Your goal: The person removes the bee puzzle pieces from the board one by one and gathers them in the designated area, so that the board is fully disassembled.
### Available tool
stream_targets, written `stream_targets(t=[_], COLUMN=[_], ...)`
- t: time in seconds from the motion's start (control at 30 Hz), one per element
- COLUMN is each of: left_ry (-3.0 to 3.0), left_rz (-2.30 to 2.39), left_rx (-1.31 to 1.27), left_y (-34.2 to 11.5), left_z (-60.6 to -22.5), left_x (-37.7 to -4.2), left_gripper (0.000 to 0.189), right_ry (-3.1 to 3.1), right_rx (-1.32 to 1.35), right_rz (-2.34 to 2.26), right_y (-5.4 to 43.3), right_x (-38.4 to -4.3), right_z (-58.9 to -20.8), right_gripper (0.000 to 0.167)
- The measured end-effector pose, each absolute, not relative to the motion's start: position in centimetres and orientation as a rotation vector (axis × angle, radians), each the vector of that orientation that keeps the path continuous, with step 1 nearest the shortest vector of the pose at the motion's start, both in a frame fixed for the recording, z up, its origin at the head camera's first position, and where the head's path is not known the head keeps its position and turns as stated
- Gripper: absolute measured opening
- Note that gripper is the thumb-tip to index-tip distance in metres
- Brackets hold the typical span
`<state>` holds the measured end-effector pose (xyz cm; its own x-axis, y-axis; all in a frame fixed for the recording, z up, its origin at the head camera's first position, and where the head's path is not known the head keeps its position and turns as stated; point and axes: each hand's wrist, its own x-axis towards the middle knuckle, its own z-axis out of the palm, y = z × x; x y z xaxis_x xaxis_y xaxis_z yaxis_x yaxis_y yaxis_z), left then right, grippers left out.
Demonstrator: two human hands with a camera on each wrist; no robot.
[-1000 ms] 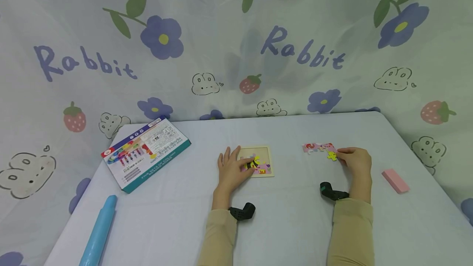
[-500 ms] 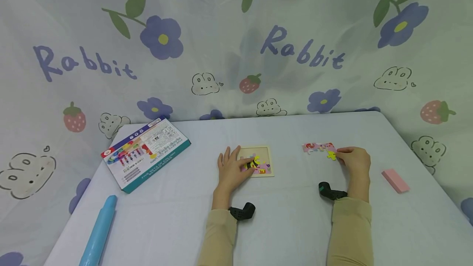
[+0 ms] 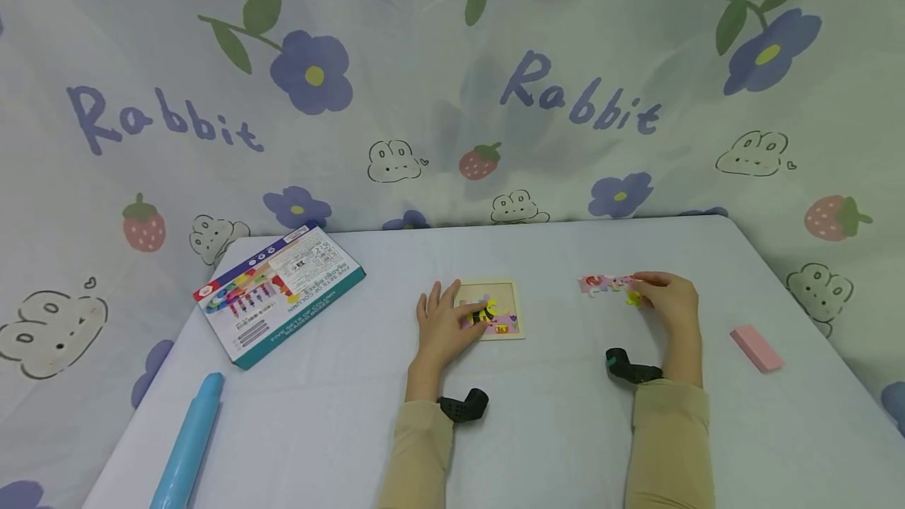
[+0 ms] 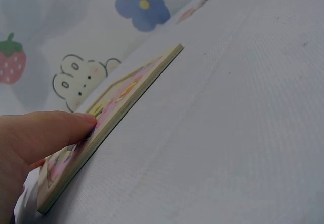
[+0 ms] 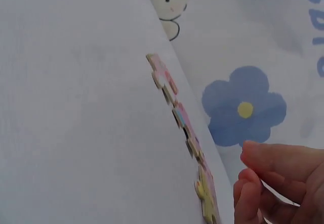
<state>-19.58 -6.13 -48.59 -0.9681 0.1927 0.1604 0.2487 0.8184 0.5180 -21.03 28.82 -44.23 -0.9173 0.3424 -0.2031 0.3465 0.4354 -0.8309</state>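
Observation:
My left hand (image 3: 441, 324) rests at the left side of a square wooden jigsaw board (image 3: 521, 320). Its thumb, nearly straight in the left wrist view, presses on the picture inside the rim, beside a black-and-yellow bee (image 3: 484, 313); the other fingers spread along the left edge, partly hiding the board. To the right, my right hand (image 3: 675, 301) hovers at the end of a row of pink jigsaw pieces (image 3: 601, 283). A yellow jigsaw piece (image 5: 204, 193) lies at that near end, under the fingers. Thumb and index finger come close together, with nothing seen between them in the right wrist view.
A colourful cardboard box (image 3: 279, 293) lies at the back left of the white table (image 3: 551, 430). In front of it is a blue tube-shaped object (image 3: 187, 446). A pink block (image 3: 756, 348) sits right of my right hand. Patterned cloth (image 3: 452, 85) hangs behind the table.
My right hand has shifted slightly left and away from me, so its fingers now cover the right end of the pink row. My left hand and the board stay put.

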Motion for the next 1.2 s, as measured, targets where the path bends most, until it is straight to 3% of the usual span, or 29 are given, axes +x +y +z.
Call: stream_targets(t=[0.4,0.7,1.2], left_ry=[-2.900,-2.896,-2.904], left_rz=[-0.843,-0.842,-0.764], left_rx=[-0.362,-0.368,-0.360], left_y=[-6.1,-6.1,-6.1], left_z=[-48.5,-48.6,-48.4], left_x=[-19.6,-19.6,-19.6], left_gripper=[0.036,0.037,0.056], right_ry=[2.407,2.442,2.479], right_rx=[0.243,0.142,-0.068], right_rz=[-1.971,-1.844,-1.632], right_y=[25.0,22.4,17.5], right_x=[-22.6,-23.5,-24.0], right_z=[-43.6,-43.6,-44.2], right_gripper=[0.051,0.045,0.035])
